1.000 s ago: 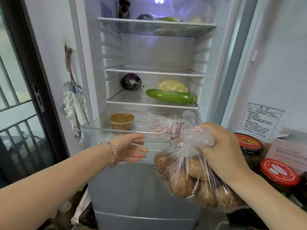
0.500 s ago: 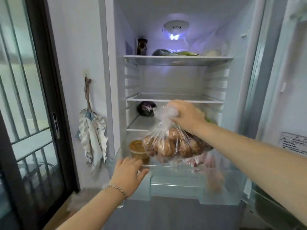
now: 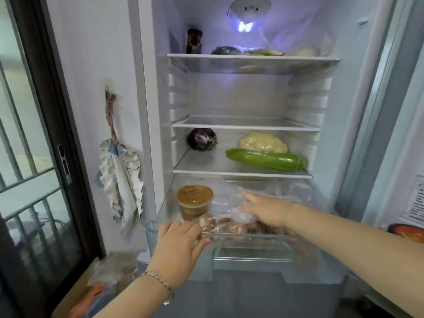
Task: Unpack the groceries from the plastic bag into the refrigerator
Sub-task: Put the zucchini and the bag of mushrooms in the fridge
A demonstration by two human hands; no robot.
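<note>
Crinkly clear bag of round brown mushrooms (image 3: 229, 226) down in glassy crisper drawer (image 3: 252, 255), pinched by right hand (image 3: 268, 211); left hand (image 3: 181, 246) spread flat on rim.

**No legible text in my view**

I can read nothing here. A white label (image 3: 416, 203) on the inside of the open fridge door (image 3: 390, 134) at the far right carries rows of dark print, but it is cut off by the frame edge and too blurred for me to make out any character. I find no other lettering or numbers.
</note>
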